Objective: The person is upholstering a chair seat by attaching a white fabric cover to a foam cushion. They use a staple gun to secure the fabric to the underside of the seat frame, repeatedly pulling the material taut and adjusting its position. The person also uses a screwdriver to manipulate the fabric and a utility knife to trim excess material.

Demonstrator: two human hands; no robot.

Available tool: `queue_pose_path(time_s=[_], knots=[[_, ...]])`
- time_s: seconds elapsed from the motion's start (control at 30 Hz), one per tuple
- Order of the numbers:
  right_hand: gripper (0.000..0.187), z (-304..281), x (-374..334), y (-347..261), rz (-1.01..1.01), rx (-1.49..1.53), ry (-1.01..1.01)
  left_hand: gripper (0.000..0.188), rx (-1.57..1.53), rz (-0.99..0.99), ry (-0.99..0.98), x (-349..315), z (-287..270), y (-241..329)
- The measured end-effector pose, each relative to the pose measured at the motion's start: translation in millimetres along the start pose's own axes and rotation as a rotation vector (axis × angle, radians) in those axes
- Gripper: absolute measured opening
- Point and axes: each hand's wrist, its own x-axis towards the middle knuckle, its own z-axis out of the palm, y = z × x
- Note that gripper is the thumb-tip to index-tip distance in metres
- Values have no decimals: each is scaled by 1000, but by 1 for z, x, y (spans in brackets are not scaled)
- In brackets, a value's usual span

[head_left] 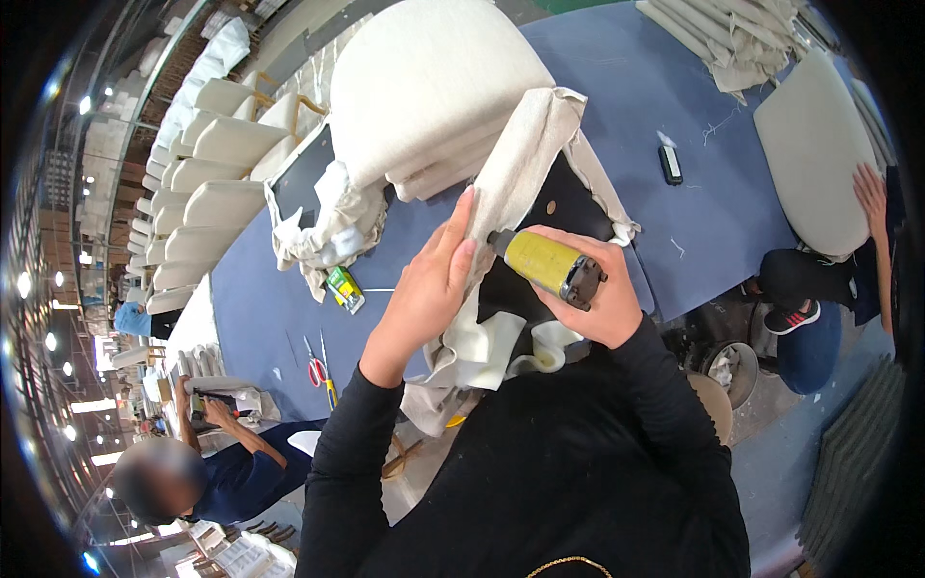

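Note:
My right hand (607, 299) is wrapped round a yellow-green staple gun (541, 260), its dark nose pointing left at a strip of folded cloth. That beige fabric (520, 154) is drawn over the edge of a black seat panel (568, 197), which lies underside up before me. My left hand (431, 279) grips the fabric along the panel's left edge, fingers together and thumb on top, close to the gun's nose. Loose fabric and white padding (491, 347) bunch at the panel's near end. The gun's handle is mostly hidden in my right palm.
Covered cushions (434, 87) are stacked on the blue table (617, 77). Left lie a partly covered panel (299, 183), a small green box (345, 289), scissors (316, 370) and a screwdriver (330, 385). Right are a black tool (670, 165) and a co-worker's hand (870, 197) on a cushion (814, 154).

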Motion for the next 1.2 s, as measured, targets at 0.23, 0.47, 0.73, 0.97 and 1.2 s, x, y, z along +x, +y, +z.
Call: queue_pose_path(time_s=[0.23, 0.47, 0.73, 0.97, 1.2], knots=[[67, -2, -6, -10, -29, -6, -19, 69, 168, 27, 7, -4, 4, 11], [72, 2, -6, -8, 8, 102, -81, 76, 155, -8, -29, -5, 1, 13], [73, 5, -5, -13, -16, 112, -130, 90, 143, -60, -96, -8, -2, 18], [70, 11, -6, -17, -12, 125, -171, 95, 69, -51, -134, -10, -11, 18], [55, -3, -26, -9, 108, 164, -47, 86, -223, 47, -135, -21, -17, -19]])
